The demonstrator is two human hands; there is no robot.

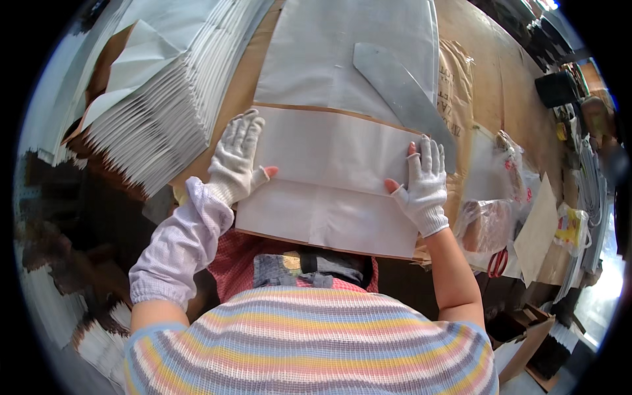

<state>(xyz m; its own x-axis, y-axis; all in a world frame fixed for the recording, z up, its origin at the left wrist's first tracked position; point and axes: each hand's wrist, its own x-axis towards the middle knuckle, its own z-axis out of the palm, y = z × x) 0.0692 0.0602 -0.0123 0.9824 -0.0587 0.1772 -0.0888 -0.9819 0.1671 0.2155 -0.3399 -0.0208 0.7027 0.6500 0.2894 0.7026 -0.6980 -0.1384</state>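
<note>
In front of me lies a white paper sheet (pixel 332 155) with brown edges and a crosswise crease, its near edge at the table's front. My left hand (pixel 237 155), in a white knitted glove with the thumb tip bare, rests flat on its left side, fingers stretched out. On the sheet's right side my right hand (pixel 424 181) lies with fingers extended; its glove leaves the thumb and one fingertip bare. Beyond it, larger white sheets (pixel 309 59) extend away from me. A flat grey metal plate (pixel 398 85) with an angled end lies across them, close to my right hand.
At the left stands a thick fanned stack of folded white paper (pixel 161 118) with brown showing. Brown printed paper (pixel 455 99) lies along the right side. Further right are clear plastic bags (pixel 487 220) and red-handled scissors (pixel 498 263) at the table edge. A cardboard box (pixel 526 336) stands below.
</note>
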